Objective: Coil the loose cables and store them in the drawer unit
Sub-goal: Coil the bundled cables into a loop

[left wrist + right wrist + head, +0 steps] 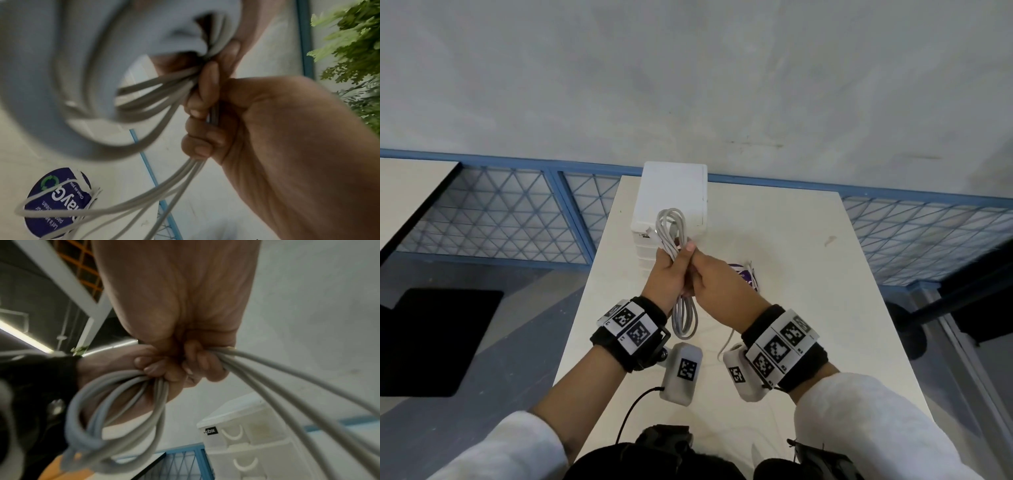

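A grey-white cable (671,229) is gathered into long loops and held above the table. My left hand (669,274) grips the bundle at its middle, fingers curled round the strands (197,112). My right hand (709,274) closes on the same bundle just beside it, fingers wrapped on the strands (197,363). One loop sticks up past the hands, another hangs down (685,322) between the wrists. The white drawer unit (671,192) stands right behind the hands at the table's far edge; its drawer fronts with curved handles (242,451) look closed.
A purple printed packet (743,275) lies on the white table (808,274) just right of my hands, with a thin white cord (726,342) on the table near my right wrist. A blue mesh railing (517,212) runs behind the table.
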`<control>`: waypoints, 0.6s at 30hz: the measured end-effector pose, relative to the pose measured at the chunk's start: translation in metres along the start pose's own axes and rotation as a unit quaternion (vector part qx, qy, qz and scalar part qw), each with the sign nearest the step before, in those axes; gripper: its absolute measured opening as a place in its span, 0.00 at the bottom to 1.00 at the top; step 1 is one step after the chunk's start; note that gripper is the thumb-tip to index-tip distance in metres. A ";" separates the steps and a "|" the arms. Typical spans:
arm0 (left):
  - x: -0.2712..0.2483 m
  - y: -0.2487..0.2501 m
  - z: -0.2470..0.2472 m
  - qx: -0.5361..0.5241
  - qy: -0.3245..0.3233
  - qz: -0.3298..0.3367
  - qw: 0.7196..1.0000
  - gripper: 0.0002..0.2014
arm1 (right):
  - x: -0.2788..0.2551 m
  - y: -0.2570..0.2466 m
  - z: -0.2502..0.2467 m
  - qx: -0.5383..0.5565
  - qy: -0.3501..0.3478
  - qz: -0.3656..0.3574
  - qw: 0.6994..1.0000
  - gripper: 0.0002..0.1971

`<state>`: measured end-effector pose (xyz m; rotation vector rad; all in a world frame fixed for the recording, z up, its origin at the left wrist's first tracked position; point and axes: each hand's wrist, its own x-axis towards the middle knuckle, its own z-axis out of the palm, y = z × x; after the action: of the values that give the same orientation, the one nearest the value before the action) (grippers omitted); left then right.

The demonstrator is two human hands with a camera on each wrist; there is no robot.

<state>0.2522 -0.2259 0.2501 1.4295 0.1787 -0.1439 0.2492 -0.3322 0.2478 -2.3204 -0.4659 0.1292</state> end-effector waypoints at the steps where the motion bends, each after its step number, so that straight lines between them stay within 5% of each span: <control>1: 0.001 -0.001 0.001 -0.011 -0.009 0.006 1.000 0.12 | -0.001 -0.001 -0.001 -0.023 0.004 -0.011 1.000 0.20; 10: 0.004 -0.009 0.003 -0.141 -0.025 -0.073 0.987 0.14 | -0.005 0.000 -0.012 -0.067 0.032 -0.081 0.994 0.11; 18: 0.009 0.001 -0.003 -0.130 -0.063 -0.020 0.989 0.18 | -0.005 0.005 -0.016 -0.030 0.004 -0.080 0.996 0.22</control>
<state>0.2611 -0.2225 0.2489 1.1527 0.1170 -0.2355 0.2498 -0.3478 0.2559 -2.3304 -0.6571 0.0276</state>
